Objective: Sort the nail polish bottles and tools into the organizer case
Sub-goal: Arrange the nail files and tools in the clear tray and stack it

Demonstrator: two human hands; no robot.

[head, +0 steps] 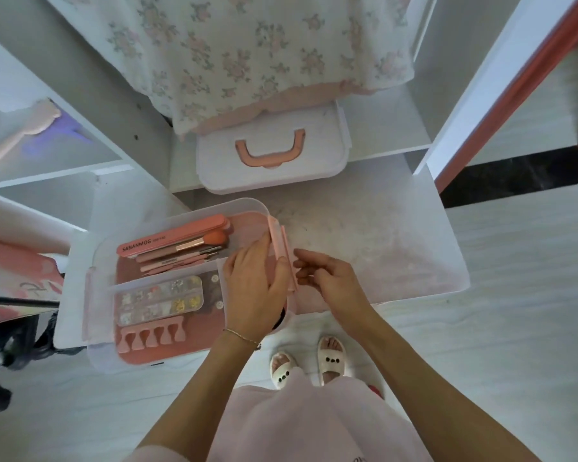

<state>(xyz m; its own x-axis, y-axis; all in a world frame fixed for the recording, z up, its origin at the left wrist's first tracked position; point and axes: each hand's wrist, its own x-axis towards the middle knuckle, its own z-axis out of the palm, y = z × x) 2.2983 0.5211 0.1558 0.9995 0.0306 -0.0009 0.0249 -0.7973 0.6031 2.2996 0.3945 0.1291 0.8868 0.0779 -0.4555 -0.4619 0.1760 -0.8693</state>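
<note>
We begin with the white table [364, 235], which carries everything: the organizer tray [181, 208] on its left half, and the lid [271, 155] with its pink handle lying apart, beyond the tray toward the floral cloth [264, 45]. Inside the tray the tools are already laid out: the long nail file [167, 236] and the brush [201, 241] run left to right in the far compartment, the clear charm box [157, 300] sits below them, and the toe separator [149, 336] lies nearest us. No polish bottles are visible (something dark peeks under our left wrist, too hidden to name).

The coming move turns on the pink latch [282, 258] at the tray's right edge. Its long axis runs away from us, upright along the wall. Our left hand [254, 288] rests flat and open over the tray's right compartment, thumb touching the latch. Our right hand [327, 278] hovers just right of it, fingers loosely curled, gripping nothing. Both are close; the left already touches.
</note>
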